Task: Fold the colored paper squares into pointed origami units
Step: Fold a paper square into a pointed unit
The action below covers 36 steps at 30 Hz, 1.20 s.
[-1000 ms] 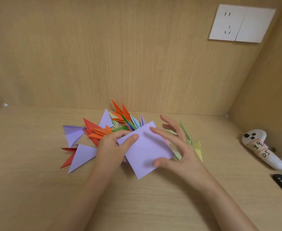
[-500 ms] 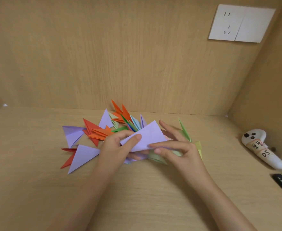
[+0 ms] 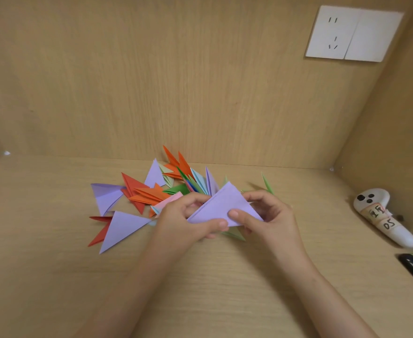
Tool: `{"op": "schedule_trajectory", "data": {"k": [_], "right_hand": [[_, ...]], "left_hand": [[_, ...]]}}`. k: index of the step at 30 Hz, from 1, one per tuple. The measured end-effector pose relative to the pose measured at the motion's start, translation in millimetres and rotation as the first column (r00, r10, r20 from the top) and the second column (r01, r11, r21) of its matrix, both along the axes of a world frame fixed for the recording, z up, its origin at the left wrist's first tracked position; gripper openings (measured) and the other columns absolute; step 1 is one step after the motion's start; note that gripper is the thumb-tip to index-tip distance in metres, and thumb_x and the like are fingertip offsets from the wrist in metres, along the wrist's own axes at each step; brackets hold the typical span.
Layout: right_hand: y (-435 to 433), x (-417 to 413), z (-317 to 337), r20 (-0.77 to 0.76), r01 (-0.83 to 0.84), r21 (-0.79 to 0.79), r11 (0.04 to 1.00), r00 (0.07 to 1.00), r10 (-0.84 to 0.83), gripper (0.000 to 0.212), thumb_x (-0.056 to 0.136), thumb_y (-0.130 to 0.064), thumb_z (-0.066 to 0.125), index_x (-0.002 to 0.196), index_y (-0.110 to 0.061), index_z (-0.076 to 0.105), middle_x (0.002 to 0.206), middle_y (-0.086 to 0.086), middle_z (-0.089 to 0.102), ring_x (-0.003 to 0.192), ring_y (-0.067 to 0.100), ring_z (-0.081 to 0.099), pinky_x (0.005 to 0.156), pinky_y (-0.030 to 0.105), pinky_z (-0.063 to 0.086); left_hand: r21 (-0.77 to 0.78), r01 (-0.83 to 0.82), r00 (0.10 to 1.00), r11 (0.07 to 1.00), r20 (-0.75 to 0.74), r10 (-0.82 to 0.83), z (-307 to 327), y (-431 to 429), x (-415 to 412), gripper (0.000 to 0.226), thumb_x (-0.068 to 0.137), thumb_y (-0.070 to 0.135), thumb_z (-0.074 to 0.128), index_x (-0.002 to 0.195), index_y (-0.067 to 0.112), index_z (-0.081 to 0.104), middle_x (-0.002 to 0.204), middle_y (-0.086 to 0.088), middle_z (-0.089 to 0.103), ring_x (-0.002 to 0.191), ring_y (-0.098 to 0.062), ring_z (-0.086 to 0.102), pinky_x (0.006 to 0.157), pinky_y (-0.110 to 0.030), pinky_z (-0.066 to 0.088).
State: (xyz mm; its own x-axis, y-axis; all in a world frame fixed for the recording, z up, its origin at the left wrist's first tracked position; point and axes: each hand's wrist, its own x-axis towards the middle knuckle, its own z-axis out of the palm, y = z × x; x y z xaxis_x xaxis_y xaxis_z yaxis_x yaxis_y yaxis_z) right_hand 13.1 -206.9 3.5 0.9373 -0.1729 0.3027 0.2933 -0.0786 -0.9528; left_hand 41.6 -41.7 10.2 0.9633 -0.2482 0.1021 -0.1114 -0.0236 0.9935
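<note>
Head view: a lilac paper (image 3: 225, 206), folded into a triangle, is held just above the surface (image 3: 54, 276), in front of its back edge. Left hand (image 3: 183, 220) fingers pinch its lower edge; right hand (image 3: 268, 215) fingers clamp the right side. Finished pointed units (image 3: 156, 189) pile up behind. This one looks barely begun, with the narrowing folds yet to come.

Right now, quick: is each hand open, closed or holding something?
The left hand pinches the folded lilac paper at its lower left edge.
The right hand pinches the same paper at its right side.
</note>
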Motion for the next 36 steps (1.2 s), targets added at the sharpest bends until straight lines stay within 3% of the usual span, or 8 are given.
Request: {"op": "schedule_trajectory", "data": {"k": [5, 10, 14, 19, 26, 32, 36], "right_hand": [[1, 0, 5, -0.012, 0.006, 0.101, 0.995, 1.000, -0.005, 0.035, 0.072, 0.004, 0.075, 0.097, -0.014, 0.059, 0.068, -0.003, 0.066, 0.061, 0.012, 0.062, 0.048, 0.025, 0.044], [-1, -4, 12, -0.128, -0.070, 0.056, 0.996, 0.989, 0.077, 0.043, 0.061, -0.015, 0.085, 0.097, -0.009, 0.063, 0.064, -0.002, 0.066, 0.047, 0.009, 0.055, 0.046, 0.023, 0.044], [-1, -7, 12, -0.252, -0.149, -0.084, 0.985, 0.960, 0.124, 0.016, 0.068, -0.018, 0.085, 0.069, -0.012, 0.069, 0.057, 0.002, 0.059, 0.050, 0.013, 0.047, 0.051, 0.019, 0.040], [4, -8, 13, -0.231, -0.114, -0.064, 0.991, 0.968, 0.096, 0.024, 0.077, -0.009, 0.075, 0.056, -0.015, 0.066, 0.051, -0.005, 0.062, 0.044, 0.006, 0.047, 0.046, 0.016, 0.035], [1, -7, 12, -0.213, -0.118, -0.037, 0.992, 0.971, 0.108, 0.018, 0.079, -0.009, 0.072, 0.061, -0.006, 0.072, 0.055, 0.000, 0.067, 0.045, 0.006, 0.048, 0.047, 0.016, 0.035], [-2, -5, 10, -0.186, -0.086, 0.045, 0.995, 0.978, 0.093, 0.013, 0.078, -0.006, 0.071, 0.065, -0.007, 0.072, 0.061, 0.007, 0.069, 0.047, 0.009, 0.049, 0.047, 0.018, 0.034], [-11, -3, 13, -0.179, -0.034, 0.079, 0.996, 0.983, 0.047, 0.014, 0.076, -0.016, 0.072, 0.068, -0.004, 0.071, 0.068, 0.011, 0.070, 0.054, 0.013, 0.051, 0.049, 0.019, 0.035]], "left_hand": [[0.013, 0.021, 1.000, 1.000, 0.023, -0.022, 0, 0, 0, 0.028, 0.070, 0.002, 0.080, 0.093, 0.011, 0.067, 0.076, -0.007, 0.075, 0.070, -0.020, 0.073, 0.058, -0.022, 0.054], [-0.025, -0.002, 0.999, 1.000, 0.043, 0.003, 1, 0, -1, 0.023, 0.072, 0.001, 0.078, 0.089, 0.010, 0.067, 0.076, -0.007, 0.074, 0.072, -0.019, 0.073, 0.061, -0.023, 0.056], [-0.055, -0.036, 0.998, 0.998, 0.052, 0.039, 2, 2, 1, 0.020, 0.071, 0.001, 0.079, 0.085, 0.010, 0.069, 0.081, -0.007, 0.073, 0.072, -0.018, 0.072, 0.062, -0.025, 0.058], [-0.034, -0.025, 0.998, 0.999, 0.058, 0.027, 1, 1, 1, 0.016, 0.073, 0.001, 0.077, 0.086, 0.005, 0.068, 0.077, -0.009, 0.073, 0.072, -0.019, 0.072, 0.063, -0.024, 0.058], [-0.033, 0.016, 0.999, 0.999, 0.042, -0.015, 3, 3, 1, 0.015, 0.075, 0.000, 0.075, 0.087, 0.004, 0.067, 0.073, -0.011, 0.074, 0.068, -0.022, 0.073, 0.067, -0.029, 0.059], [-0.084, 0.006, 1.000, 0.996, 0.025, -0.004, 7, 5, 0, 0.014, 0.076, -0.003, 0.074, 0.085, 0.004, 0.067, 0.070, -0.010, 0.073, 0.065, -0.019, 0.072, 0.059, -0.020, 0.055], [-0.078, -0.037, 0.998, 0.996, 0.056, 0.041, 7, 6, 2, 0.014, 0.076, -0.002, 0.074, 0.085, 0.005, 0.066, 0.070, -0.009, 0.073, 0.062, -0.016, 0.071, 0.058, -0.018, 0.054]]}}
